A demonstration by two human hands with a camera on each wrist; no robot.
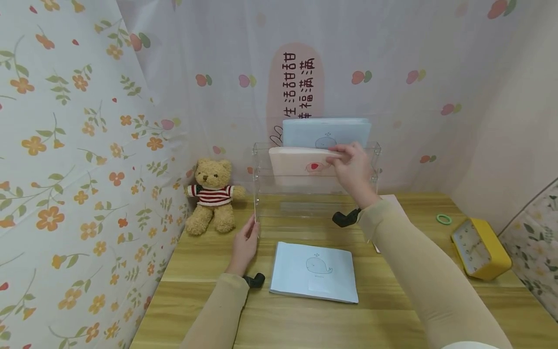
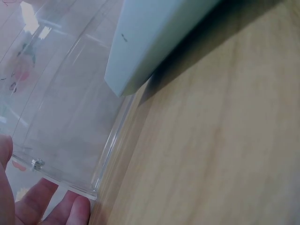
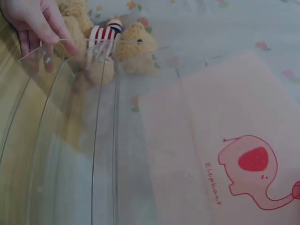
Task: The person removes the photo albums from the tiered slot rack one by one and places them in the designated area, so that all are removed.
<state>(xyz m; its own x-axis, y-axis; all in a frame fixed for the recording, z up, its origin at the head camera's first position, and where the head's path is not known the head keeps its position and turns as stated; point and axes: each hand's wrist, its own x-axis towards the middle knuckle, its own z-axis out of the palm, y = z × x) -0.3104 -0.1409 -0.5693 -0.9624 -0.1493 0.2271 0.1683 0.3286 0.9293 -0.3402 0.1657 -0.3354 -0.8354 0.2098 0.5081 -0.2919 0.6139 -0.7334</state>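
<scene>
A clear acrylic rack (image 1: 257, 182) with tiers stands at the back of the table. My left hand (image 1: 244, 246) grips the lower left edge of its side panel, and the left wrist view shows the fingers (image 2: 77, 211) around that edge. In the rack's upper front tier is a pink booklet (image 1: 287, 162) with a red elephant drawing, and my right hand (image 1: 352, 169) pinches its top edge near the right. Behind it stands a light blue booklet (image 1: 305, 133) with a whale. Another blue whale booklet (image 1: 296, 271) lies flat on the table before the rack.
A teddy bear (image 1: 213, 191) in a striped sweater sits left of the rack. At the right are a yellow clock (image 1: 488, 249) and a green ring (image 1: 443, 219). A pale flat item (image 1: 394, 206) lies partly behind my right sleeve. Patterned curtains (image 1: 209, 111) hang behind the wooden table (image 1: 305, 325).
</scene>
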